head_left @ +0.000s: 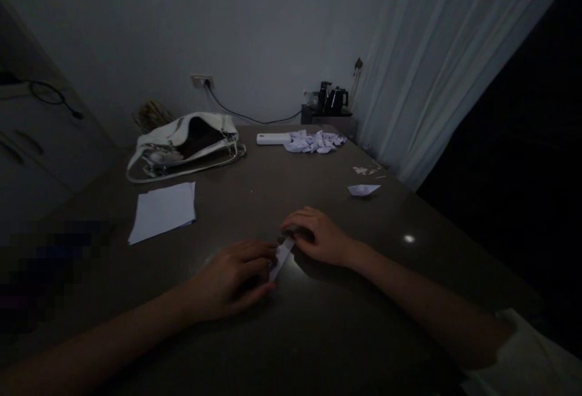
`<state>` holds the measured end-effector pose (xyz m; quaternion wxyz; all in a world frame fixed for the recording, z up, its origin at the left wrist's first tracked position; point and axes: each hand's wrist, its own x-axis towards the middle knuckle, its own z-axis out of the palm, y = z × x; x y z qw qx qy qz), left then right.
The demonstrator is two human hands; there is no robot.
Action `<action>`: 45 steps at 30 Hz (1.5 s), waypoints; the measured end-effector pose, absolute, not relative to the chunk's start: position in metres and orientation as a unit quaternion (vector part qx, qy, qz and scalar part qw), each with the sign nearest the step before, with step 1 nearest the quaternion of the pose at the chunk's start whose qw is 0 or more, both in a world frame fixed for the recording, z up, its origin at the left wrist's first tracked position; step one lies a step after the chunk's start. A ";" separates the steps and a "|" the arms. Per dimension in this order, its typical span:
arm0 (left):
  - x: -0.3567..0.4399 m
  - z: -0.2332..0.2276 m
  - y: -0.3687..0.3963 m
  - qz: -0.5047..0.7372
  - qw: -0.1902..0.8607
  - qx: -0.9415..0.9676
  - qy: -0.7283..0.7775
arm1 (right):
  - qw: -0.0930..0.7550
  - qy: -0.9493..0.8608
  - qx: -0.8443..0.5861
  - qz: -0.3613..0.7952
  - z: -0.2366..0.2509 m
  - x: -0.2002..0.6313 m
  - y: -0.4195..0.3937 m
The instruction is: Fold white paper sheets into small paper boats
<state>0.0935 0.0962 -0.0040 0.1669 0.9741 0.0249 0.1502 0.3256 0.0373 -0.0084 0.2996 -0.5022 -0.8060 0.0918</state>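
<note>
A narrow folded strip of white paper (281,256) lies on the dark table (318,335) between my two hands. My left hand (231,278) presses on its near end with fingers curled over it. My right hand (318,237) lies palm down on its far end. Most of the paper is hidden under my fingers. A small folded white paper boat (363,190) sits on the table beyond my right hand.
A stack of white sheets (163,210) lies to the left. Behind it rests an open white handbag (184,144). A heap of folded papers (314,141) and a white flat device (273,138) sit at the far edge. A curtain (436,68) hangs on the right.
</note>
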 end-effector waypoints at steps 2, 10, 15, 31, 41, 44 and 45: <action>0.094 -0.003 0.096 0.149 0.142 0.977 0.053 | 0.250 -0.843 -0.465 0.098 -0.005 0.327 0.034; 0.096 -0.002 0.096 0.106 0.135 0.980 0.099 | 0.175 -0.877 -0.438 0.089 0.001 0.325 0.029; 0.095 -0.004 0.098 0.126 0.151 0.974 0.112 | 0.133 -0.894 -0.429 0.002 0.003 0.324 0.027; 0.098 -0.013 0.105 0.176 0.178 0.964 0.092 | 0.135 -0.889 -0.437 -0.028 0.001 0.313 0.020; 0.095 -0.016 0.106 0.179 0.125 0.974 0.058 | 0.162 -0.877 -0.452 0.018 0.003 0.310 0.018; 0.096 -0.014 0.105 0.180 0.125 0.974 0.054 | 0.160 -0.877 -0.453 0.002 0.003 0.309 0.017; 0.096 -0.013 0.104 0.178 0.123 0.975 0.055 | 0.165 -0.877 -0.451 -0.010 0.003 0.309 0.017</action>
